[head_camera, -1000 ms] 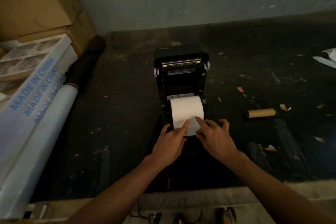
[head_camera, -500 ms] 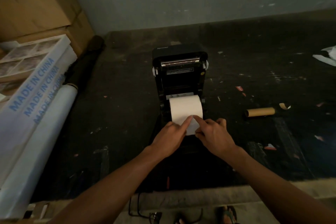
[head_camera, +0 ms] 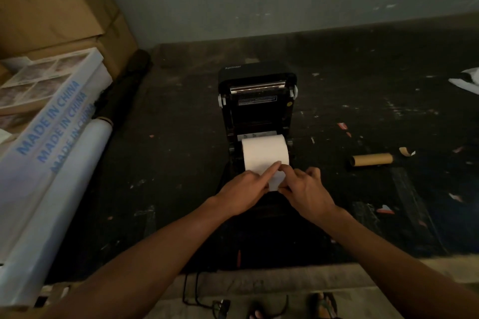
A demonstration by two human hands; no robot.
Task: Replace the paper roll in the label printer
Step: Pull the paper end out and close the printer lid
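The black label printer (head_camera: 256, 109) stands with its lid raised on the dark table. A white paper roll (head_camera: 264, 150) sits in its bay, and the roll's loose end (head_camera: 276, 181) hangs toward me. My left hand (head_camera: 243, 191) presses its straight index finger on the loose end at the front of the roll. My right hand (head_camera: 308, 191) pinches the right edge of that loose end between index finger and thumb. An empty brown cardboard core (head_camera: 372, 159) lies to the right of the printer.
Cardboard boxes (head_camera: 51, 8) are stacked at the far left. A long white "MADE IN CHINA" box (head_camera: 51, 137) and a dark rolled bundle (head_camera: 124, 85) lie in front of them. White paper (head_camera: 466, 80) lies at the right edge, scraps dot the table, and a cable (head_camera: 191, 290) hangs off the front edge.
Both hands have drawn closer together at the loose paper end. My left index finger has slid up onto the roll's front, and my right fingers have closed on the paper edge.
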